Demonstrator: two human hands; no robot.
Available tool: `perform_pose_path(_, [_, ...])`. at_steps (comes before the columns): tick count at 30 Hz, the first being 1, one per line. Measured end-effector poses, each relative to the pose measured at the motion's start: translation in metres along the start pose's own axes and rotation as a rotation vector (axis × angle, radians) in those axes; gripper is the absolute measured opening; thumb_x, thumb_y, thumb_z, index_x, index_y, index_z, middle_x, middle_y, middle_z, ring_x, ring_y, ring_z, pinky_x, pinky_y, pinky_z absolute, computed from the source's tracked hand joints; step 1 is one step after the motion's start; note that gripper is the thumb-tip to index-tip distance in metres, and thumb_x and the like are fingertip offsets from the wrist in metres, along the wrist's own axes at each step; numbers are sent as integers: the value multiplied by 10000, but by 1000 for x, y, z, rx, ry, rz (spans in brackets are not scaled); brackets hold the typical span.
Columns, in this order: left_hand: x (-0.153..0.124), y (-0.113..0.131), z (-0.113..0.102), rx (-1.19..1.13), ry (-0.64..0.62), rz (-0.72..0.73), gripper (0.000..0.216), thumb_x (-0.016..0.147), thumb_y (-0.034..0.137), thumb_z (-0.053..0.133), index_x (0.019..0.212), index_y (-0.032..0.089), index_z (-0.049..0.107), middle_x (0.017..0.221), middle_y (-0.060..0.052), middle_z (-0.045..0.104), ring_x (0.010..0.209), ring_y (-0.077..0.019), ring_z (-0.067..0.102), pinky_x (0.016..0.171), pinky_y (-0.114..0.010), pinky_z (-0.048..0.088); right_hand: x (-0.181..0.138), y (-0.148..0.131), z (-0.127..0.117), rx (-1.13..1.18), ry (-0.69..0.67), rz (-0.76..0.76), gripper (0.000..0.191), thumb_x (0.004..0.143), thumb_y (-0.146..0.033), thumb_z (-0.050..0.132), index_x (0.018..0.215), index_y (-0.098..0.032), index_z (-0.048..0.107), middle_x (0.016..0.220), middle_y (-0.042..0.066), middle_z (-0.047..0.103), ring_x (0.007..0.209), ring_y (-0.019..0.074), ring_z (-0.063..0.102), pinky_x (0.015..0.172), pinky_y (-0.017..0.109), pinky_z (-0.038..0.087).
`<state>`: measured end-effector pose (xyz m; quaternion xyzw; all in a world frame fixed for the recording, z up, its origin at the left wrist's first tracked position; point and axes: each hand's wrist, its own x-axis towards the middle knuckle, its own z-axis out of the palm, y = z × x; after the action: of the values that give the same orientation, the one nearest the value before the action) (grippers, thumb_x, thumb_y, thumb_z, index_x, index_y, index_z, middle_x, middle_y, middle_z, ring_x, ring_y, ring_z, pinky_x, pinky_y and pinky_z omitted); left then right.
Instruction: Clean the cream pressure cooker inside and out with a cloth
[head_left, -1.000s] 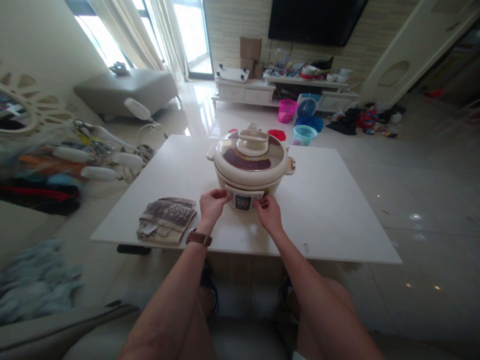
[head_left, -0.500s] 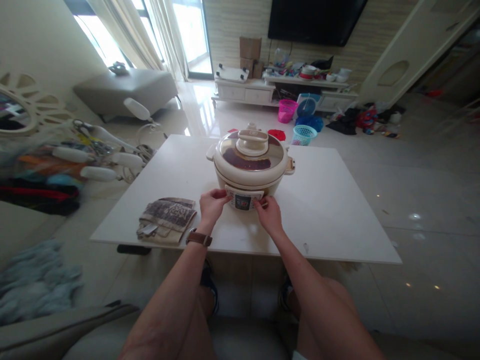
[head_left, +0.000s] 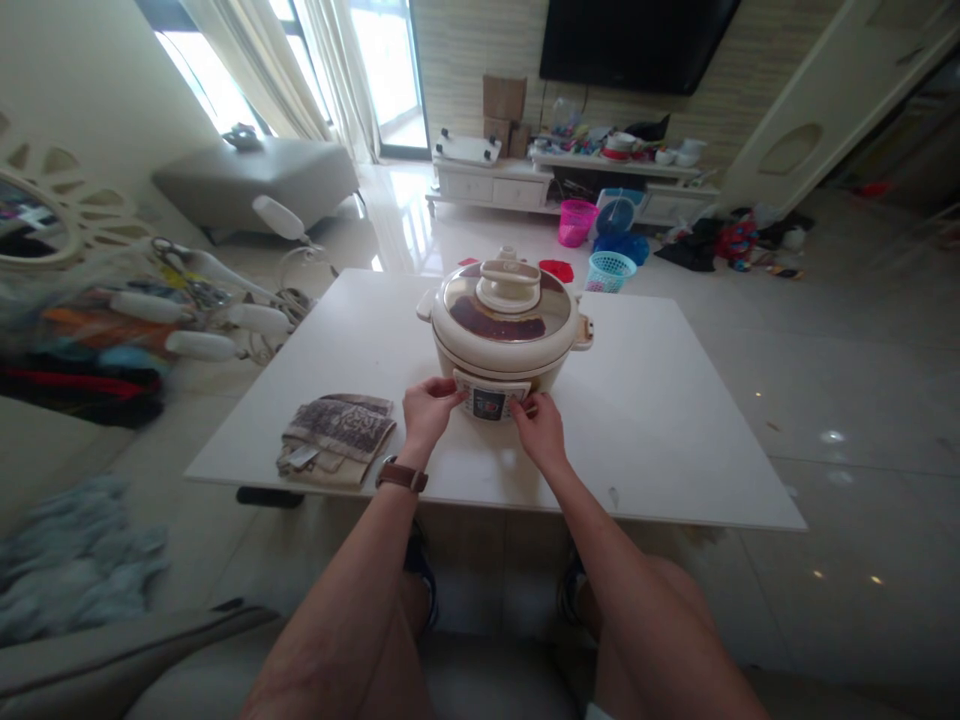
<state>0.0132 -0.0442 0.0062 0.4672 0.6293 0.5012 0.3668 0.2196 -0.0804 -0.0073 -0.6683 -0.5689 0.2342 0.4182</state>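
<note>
A cream electric cooker (head_left: 502,358) stands upright on a white table, its lid closed. Through the lid's glass some dark reddish-brown area shows, and a handle (head_left: 510,286) sits on top. My left hand (head_left: 430,405), with a brown-strapped watch on the wrist, grips the left edge of the cooker's control panel (head_left: 490,402) between thumb and curled fingers. At the panel's right edge, my right hand (head_left: 541,423) is closed in the same way, thumb on the front. Left of my left hand lies a folded grey-and-beige towel (head_left: 337,437) with a white label.
The white table (head_left: 645,420) stretches out on both sides of the cooker. A lamp with several white shades (head_left: 259,318) reaches near its left edge. Beyond the table are a pink basket (head_left: 576,222), a turquoise basket (head_left: 611,271) and a low cabinet (head_left: 491,187).
The whole view has shifted very slightly. Both hands stay at the panel's edges, and the cooker and towel keep their places.
</note>
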Motion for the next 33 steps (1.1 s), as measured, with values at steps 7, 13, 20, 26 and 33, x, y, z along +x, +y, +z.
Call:
perform_pose_path(7, [2, -4, 0, -9, -18, 13, 260, 628, 306, 897, 837, 178, 810, 855, -67, 816, 810, -225, 755, 770, -330, 570, 0, -3, 1, -56, 12, 6, 299, 921, -443, 629, 726, -250, 512, 859, 12, 563, 784, 204, 558, 744, 325, 416])
perform_pose_path(13, [-1, 5, 0, 49, -22, 40, 269, 576, 231, 902, 765, 180, 719, 805, -26, 771, 753, -183, 717, 730, -302, 574, 2, 2, -1, 34, -21, 6, 284, 898, -428, 667, 724, -244, 538, 853, 5, 567, 769, 195, 589, 784, 334, 471])
perform_pose_path(20, [-3, 8, 5, 89, 10, 60, 259, 604, 200, 879, 757, 193, 670, 797, -1, 741, 758, -164, 694, 768, -302, 586, 6, 8, -4, 14, -66, 12, 231, 847, -347, 710, 723, -244, 545, 875, 7, 599, 751, 187, 597, 755, 321, 482])
perform_pose_path(26, [-5, 10, 3, 107, -14, 67, 261, 608, 175, 869, 777, 193, 671, 804, 2, 741, 765, -167, 696, 774, -304, 580, 3, 4, -4, -73, -46, 2, 219, 867, -338, 695, 739, -245, 544, 899, 18, 622, 790, 201, 612, 762, 325, 453])
perform_pose_path(33, [-2, 13, 0, 126, -32, 73, 269, 591, 183, 875, 753, 199, 661, 777, 5, 725, 744, -166, 680, 736, -294, 568, 2, 2, -5, -92, -43, 21, 225, 881, -356, 697, 743, -246, 557, 902, 19, 635, 783, 204, 610, 739, 323, 432])
